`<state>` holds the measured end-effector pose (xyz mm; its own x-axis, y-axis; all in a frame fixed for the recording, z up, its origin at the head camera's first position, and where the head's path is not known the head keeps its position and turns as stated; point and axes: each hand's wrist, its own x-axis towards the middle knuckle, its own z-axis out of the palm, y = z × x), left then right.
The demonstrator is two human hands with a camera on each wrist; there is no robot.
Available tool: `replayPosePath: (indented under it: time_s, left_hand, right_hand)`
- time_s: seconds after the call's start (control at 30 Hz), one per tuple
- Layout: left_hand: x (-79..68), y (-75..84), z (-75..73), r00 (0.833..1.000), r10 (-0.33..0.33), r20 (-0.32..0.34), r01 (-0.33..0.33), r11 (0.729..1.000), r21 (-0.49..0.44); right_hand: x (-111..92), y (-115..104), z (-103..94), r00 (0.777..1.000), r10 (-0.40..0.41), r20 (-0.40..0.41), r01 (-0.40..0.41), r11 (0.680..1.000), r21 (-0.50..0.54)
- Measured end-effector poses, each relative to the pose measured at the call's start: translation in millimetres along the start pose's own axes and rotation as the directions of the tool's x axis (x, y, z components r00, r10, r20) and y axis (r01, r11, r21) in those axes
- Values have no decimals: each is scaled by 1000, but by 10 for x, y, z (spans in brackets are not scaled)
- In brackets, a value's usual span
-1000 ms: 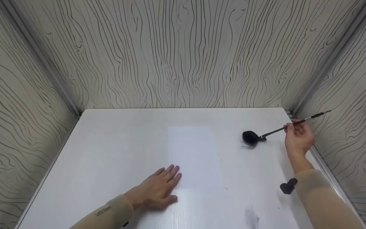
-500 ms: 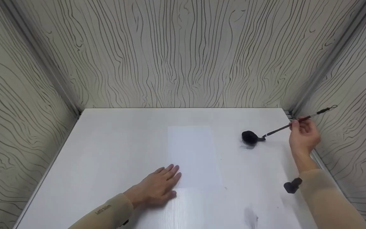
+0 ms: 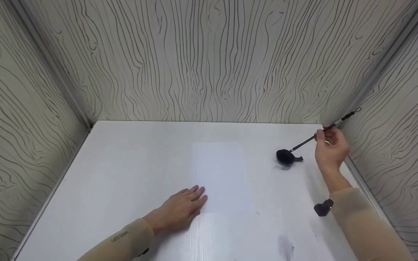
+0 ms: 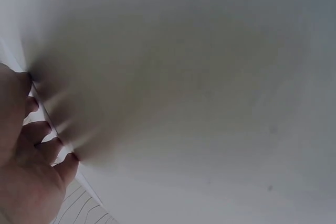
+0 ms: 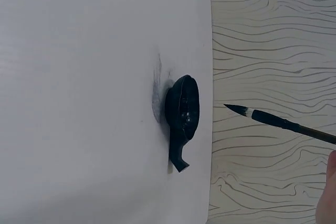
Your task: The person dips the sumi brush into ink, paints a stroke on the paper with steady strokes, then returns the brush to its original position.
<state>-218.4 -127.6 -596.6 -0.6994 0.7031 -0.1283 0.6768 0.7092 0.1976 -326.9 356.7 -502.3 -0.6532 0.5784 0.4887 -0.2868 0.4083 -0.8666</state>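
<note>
My right hand (image 3: 331,152) pinches a calligraphy brush (image 3: 303,142) with a dark shaft and red upper part, its tip pointing down and left. In the head view that tip overlaps the far rim of a small black ink dish (image 3: 284,157) with a stubby handle. The right wrist view shows the dark pointed bristles of the brush (image 5: 236,109) with a pale band behind them, apart from the glossy ink dish (image 5: 182,109). Fingers straight, my left hand (image 3: 180,210) rests on the lower left edge of a white sheet of paper (image 3: 223,174).
Grey ink smudges (image 3: 286,246) mark the white table (image 3: 129,163) near the front, and more lie beside the dish. Panels with a wood-grain pattern (image 3: 209,61) close in the table at the back and both sides.
My right hand has gone out to the right a little, then back left, bringing the brush tip from the dish's handle to its bowl. My left thumb has drawn in towards the fingers.
</note>
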Motion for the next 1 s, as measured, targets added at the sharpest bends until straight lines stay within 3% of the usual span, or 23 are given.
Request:
replayPosePath:
  time_s: [0.7, 1.0]
  left_hand:
    - [-18, -14, 36, 998, 17, -54, -16, 1000, 16]
    - [-22, -22, 16, 1000, -5, -12, 5, 999, -47]
  right_hand:
    - [-398, -307, 562, 992, -83, 99, 55, 965, 258]
    - [-546, -390, 772, 983, -81, 162, 40, 970, 241]
